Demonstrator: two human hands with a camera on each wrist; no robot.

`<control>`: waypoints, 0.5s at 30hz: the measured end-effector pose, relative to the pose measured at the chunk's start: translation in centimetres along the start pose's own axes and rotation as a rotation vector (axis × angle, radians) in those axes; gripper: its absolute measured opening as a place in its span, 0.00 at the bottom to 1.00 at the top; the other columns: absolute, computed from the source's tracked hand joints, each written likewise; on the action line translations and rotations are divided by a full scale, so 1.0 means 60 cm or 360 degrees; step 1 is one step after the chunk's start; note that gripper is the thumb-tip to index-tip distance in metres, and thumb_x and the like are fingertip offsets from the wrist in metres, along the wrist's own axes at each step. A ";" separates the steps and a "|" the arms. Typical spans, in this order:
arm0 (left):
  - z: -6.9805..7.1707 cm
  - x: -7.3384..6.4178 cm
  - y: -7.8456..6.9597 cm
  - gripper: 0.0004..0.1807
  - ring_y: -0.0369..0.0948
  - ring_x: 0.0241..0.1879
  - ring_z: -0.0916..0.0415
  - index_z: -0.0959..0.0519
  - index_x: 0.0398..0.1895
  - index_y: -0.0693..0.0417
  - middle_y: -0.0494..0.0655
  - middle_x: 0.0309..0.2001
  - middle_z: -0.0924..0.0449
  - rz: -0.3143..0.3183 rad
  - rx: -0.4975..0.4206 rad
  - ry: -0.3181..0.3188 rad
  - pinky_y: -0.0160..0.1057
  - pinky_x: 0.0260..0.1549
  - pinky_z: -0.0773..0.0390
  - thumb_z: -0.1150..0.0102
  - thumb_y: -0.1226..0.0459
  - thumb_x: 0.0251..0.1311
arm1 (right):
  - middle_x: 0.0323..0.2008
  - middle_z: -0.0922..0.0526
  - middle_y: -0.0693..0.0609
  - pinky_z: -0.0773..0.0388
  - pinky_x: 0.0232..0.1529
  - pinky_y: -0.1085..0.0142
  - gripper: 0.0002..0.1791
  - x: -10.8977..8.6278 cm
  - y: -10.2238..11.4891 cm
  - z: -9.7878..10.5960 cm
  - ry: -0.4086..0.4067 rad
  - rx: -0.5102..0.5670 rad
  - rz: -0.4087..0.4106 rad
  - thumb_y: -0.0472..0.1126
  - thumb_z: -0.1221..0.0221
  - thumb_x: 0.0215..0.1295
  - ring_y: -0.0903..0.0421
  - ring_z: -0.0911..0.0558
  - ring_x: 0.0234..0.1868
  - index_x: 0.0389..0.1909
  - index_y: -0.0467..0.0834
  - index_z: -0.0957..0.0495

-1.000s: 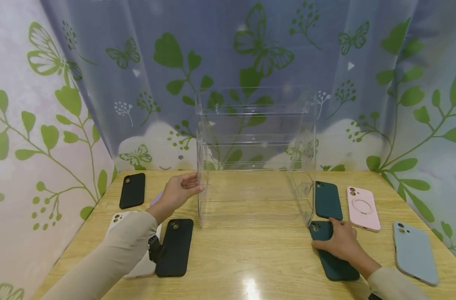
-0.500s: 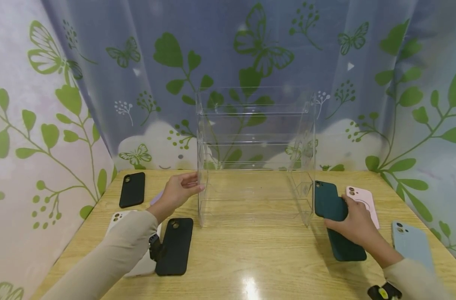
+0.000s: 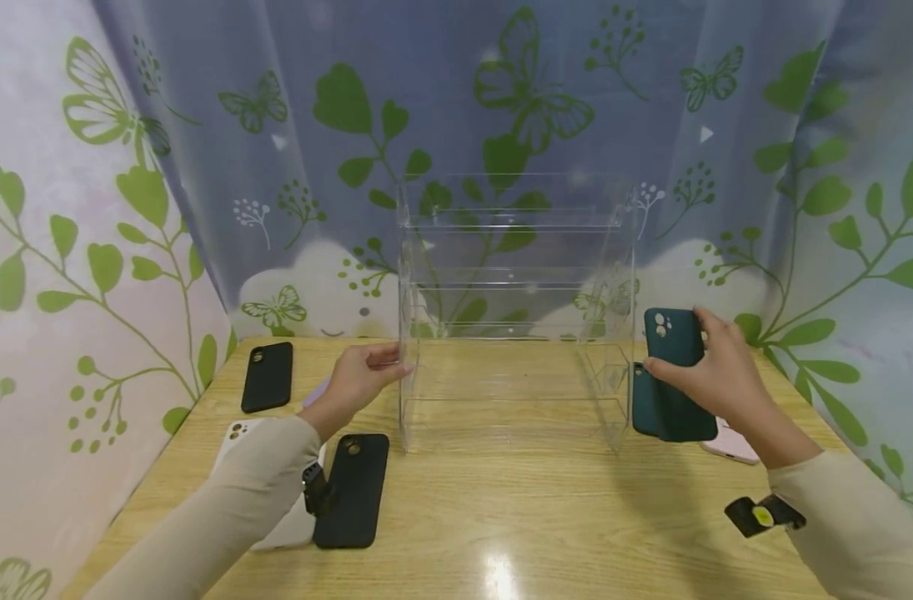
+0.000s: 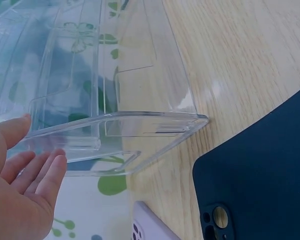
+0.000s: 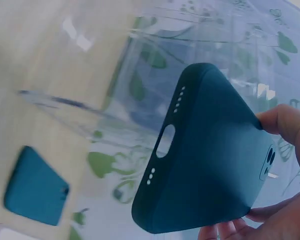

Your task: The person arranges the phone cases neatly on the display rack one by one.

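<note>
My right hand (image 3: 729, 375) grips a dark green phone case (image 3: 674, 341) by its sides, lifted and tilted up to the right of a clear acrylic tiered rack (image 3: 512, 412). In the right wrist view the case's (image 5: 205, 155) bottom edge with its port cutout faces the camera. A second dark green case (image 3: 646, 404) lies behind it, partly hidden. My left hand (image 3: 356, 384) rests at the rack's left side panel. The left wrist view shows its fingers fairly straight by the clear panel (image 4: 155, 120), with the thumb near the panel's edge.
Black cases (image 3: 267, 377) (image 3: 353, 492) and a white case (image 3: 291, 529) lie on the left of the wooden table (image 3: 501, 508). A lilac case (image 3: 316, 392) is mostly behind the left hand. A pink case (image 3: 729, 443) shows under the right hand. A patterned curtain (image 3: 456, 100) surrounds the table.
My right hand has lifted the green phone case off the table, carried it away from me and tilted it up. The left hand has stayed at the rack's side.
</note>
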State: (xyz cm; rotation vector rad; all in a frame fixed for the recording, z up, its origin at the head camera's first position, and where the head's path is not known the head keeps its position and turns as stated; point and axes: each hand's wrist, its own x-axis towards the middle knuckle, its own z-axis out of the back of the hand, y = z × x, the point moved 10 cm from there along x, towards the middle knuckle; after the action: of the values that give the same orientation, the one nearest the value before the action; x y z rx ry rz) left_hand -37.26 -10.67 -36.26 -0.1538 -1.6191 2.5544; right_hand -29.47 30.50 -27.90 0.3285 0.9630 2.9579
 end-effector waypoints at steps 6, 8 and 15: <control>0.007 -0.002 -0.004 0.27 0.50 0.60 0.28 0.28 0.65 0.55 0.54 0.61 0.26 0.0031 0.0050 -0.0033 0.50 0.56 0.27 0.38 0.58 0.63 | 0.65 0.49 0.23 0.30 0.43 0.39 0.57 0.031 0.062 0.019 -0.0088 0.0002 0.0052 0.56 0.38 0.60 0.29 0.39 0.58 0.75 0.33 0.63; 0.008 -0.003 -0.004 0.27 0.50 0.59 0.28 0.28 0.64 0.56 0.54 0.61 0.26 0.0040 0.0054 -0.0040 0.50 0.56 0.27 0.38 0.58 0.62 | 0.65 0.49 0.24 0.31 0.46 0.37 0.57 0.041 0.086 0.023 -0.0098 0.0000 0.0076 0.56 0.38 0.60 0.29 0.40 0.59 0.75 0.34 0.63; 0.008 -0.003 -0.008 0.27 0.50 0.59 0.28 0.26 0.63 0.56 0.54 0.60 0.25 0.0037 0.0045 -0.0046 0.50 0.55 0.26 0.37 0.58 0.61 | 0.68 0.51 0.28 0.34 0.53 0.37 0.58 0.071 0.166 0.027 -0.0093 0.0046 0.0158 0.57 0.37 0.58 0.32 0.40 0.62 0.76 0.39 0.64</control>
State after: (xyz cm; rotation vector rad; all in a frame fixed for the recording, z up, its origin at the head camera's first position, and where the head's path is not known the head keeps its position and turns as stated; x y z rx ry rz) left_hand -37.12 -10.93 -35.63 -0.1344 -1.5997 2.6073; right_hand -32.77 23.74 -19.99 0.4739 1.0122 3.0060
